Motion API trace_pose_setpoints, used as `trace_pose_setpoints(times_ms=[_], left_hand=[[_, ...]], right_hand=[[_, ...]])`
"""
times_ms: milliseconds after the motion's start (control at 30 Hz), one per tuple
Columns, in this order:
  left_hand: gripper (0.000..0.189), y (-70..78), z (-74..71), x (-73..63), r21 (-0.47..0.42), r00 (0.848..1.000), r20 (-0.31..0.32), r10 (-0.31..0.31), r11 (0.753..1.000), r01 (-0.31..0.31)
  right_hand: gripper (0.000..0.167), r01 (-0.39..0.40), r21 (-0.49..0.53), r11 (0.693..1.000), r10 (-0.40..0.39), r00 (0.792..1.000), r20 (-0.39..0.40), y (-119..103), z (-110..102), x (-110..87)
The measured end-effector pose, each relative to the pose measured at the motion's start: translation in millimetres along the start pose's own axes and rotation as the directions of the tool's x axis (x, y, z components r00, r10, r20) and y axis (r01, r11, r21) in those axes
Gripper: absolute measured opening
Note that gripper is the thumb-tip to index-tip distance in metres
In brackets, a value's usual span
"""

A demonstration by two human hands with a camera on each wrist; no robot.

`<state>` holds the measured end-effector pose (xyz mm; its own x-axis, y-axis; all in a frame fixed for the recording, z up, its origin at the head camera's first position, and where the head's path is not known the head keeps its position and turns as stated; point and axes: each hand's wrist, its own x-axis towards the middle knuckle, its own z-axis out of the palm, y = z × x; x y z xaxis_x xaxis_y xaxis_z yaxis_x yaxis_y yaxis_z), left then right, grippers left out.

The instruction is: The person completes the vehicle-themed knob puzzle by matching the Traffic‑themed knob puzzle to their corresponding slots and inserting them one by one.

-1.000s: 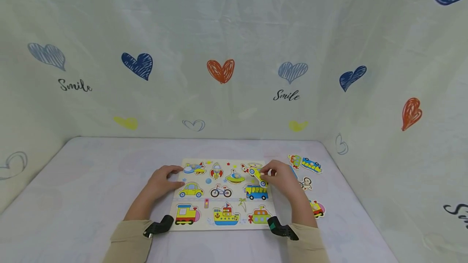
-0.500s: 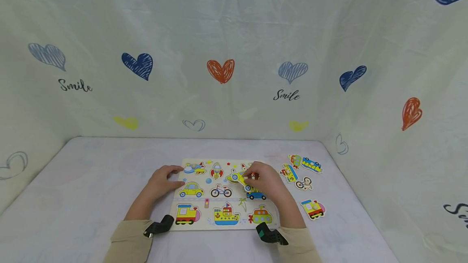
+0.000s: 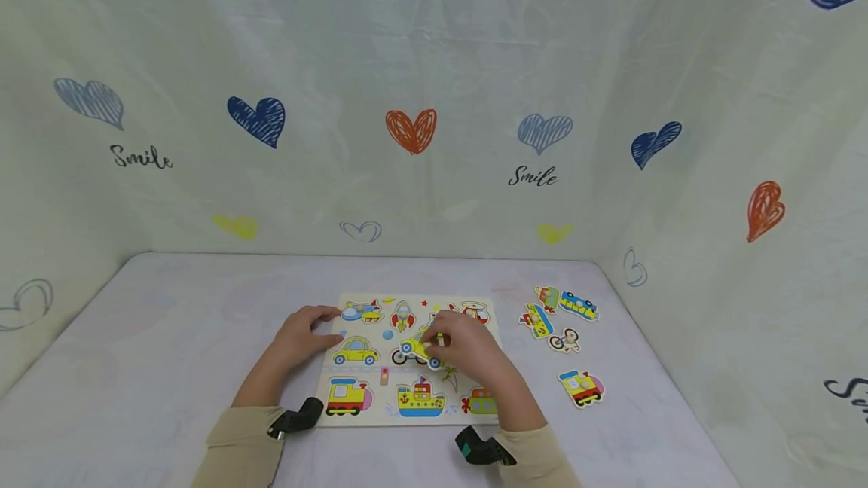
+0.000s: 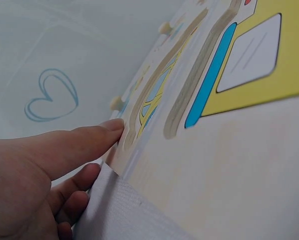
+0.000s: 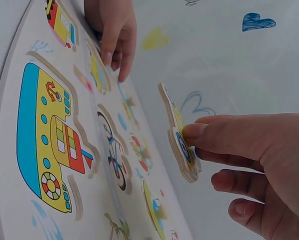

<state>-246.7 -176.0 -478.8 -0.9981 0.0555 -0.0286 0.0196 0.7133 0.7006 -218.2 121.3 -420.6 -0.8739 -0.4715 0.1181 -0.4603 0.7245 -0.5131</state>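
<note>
My right hand (image 3: 464, 341) pinches a yellow car puzzle piece (image 3: 412, 345) between thumb and fingers. In the head view the piece is tilted and overlaps the bicycle picture (image 3: 398, 358) on the puzzle board (image 3: 380, 420). The right wrist view shows the car piece (image 5: 172, 117) raised off the board, seen from its edge. A yellow car recess (image 3: 356, 352) lies to its left. My left hand (image 3: 298, 333) rests at the board's left edge, thumb and index finger apart; in the left wrist view an extended digit (image 4: 89, 142) touches that edge.
Right of the board lie several loose pieces: a train (image 3: 581, 388), a bicycle (image 3: 564, 340), a ship (image 3: 536, 321), a bus (image 3: 579, 306) and a green-and-red piece (image 3: 547, 297). Knobbed pieces such as a rocket (image 3: 403, 317) fill the board's back row. A heart-printed curtain (image 3: 461, 202) surrounds the table.
My right hand has carried the car piece leftward across the board, from over the helicopter to over the bicycle picture. The left hand has stayed at the board's edge.
</note>
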Motion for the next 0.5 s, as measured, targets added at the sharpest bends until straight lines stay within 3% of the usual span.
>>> trace_pose_setpoints(times_ms=[267,500], left_hand=[[0.048,1.5,-2.1,-1.6,0.017,1.0,0.003,-0.004,1.0,0.004],[0.048,1.3,-1.3,-0.2,0.016,1.0,0.005,0.005,1.0,-0.005]], right_hand=[[0.008,-0.004,0.024,1.0,0.003,0.999,0.05,-13.5,12.4,3.3],[0.008,0.071,-0.028,0.997,-0.067,0.991,0.12,-26.6,26.2,5.3]])
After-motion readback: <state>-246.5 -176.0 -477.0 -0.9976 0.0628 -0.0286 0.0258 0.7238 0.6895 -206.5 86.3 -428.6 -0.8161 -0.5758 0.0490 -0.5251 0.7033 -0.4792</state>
